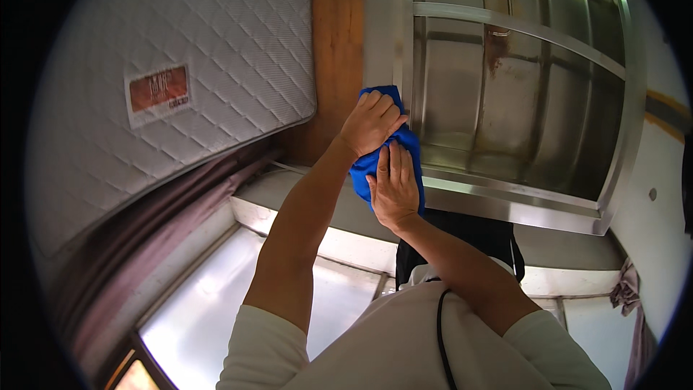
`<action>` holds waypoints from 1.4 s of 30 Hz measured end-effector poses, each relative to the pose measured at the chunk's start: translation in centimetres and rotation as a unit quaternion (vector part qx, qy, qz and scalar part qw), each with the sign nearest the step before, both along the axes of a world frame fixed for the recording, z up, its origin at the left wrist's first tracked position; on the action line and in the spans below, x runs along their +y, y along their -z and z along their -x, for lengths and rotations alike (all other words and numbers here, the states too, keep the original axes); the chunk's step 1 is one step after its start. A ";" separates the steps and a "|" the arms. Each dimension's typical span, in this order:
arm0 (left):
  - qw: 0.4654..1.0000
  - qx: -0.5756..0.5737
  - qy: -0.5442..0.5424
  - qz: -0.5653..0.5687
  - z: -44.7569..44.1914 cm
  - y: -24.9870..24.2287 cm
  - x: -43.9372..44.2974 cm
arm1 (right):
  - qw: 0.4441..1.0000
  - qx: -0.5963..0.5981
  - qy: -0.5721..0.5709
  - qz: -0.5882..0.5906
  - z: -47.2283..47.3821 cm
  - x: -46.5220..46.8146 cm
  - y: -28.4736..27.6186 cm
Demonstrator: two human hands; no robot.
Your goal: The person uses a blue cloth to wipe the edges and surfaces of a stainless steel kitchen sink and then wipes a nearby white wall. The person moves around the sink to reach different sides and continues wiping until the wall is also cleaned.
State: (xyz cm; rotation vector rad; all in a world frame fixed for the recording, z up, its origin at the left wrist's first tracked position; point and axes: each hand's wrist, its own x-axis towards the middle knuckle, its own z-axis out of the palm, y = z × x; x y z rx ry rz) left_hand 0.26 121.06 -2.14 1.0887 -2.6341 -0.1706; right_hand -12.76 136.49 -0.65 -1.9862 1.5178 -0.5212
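A blue cloth point(361, 179) lies bunched over the corner and left edge of a stainless steel frame point(379, 27). My left hand point(373, 122) is on the upper part of the cloth, its fingers curled down onto it. Just below and to the right, my right hand point(395, 187) rests flat on the cloth with its fingers extended and close together. The two hands are close to each other. Right of them are the metal panels point(455, 81) inside the frame, with a rust-brown stain point(497, 49).
A quilted mattress point(233, 43) with a printed label stands at the left, beside a brown wooden board point(337, 38). Mauve curtains point(189, 216) hang below it. A window point(216, 292) and its sill point(335, 230) are near my body. A pale wall point(644, 200) is at the right.
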 end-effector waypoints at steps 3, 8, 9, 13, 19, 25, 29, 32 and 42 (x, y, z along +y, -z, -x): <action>0.999 -0.019 0.036 -0.018 0.2 -0.3 -3.4 | 0.995 -0.023 0.098 0.005 -2.7 -1.8 0.1; 0.994 0.014 0.092 -0.054 1.3 -0.5 -10.4 | 0.981 -0.016 0.191 -0.021 -5.3 -6.7 0.5; 0.992 0.013 0.106 -0.059 1.6 -0.6 -11.5 | 0.980 -0.011 0.197 -0.031 -5.2 -7.3 0.4; 0.989 -0.004 0.138 -0.056 2.1 -0.3 -15.9 | 0.971 -0.009 0.238 -0.005 -5.5 -10.5 0.0; 0.990 0.055 0.126 -0.039 3.6 0.2 -25.3 | 0.952 0.008 0.305 -0.039 -6.9 -21.6 -0.3; 0.975 0.138 0.165 0.054 3.8 1.8 -35.0 | 0.917 -0.027 0.396 0.047 -8.5 -31.2 0.2; 0.974 0.120 0.179 0.072 2.9 2.2 -35.0 | 0.900 -0.007 0.427 0.088 -8.8 -30.8 0.6; 0.969 0.109 0.216 0.053 2.9 1.5 -32.3 | 0.903 -0.024 0.416 0.108 -7.5 -27.1 0.7; 0.961 0.087 0.260 -0.029 1.1 0.0 -11.3 | 0.927 0.023 0.371 0.058 -7.4 -6.6 0.4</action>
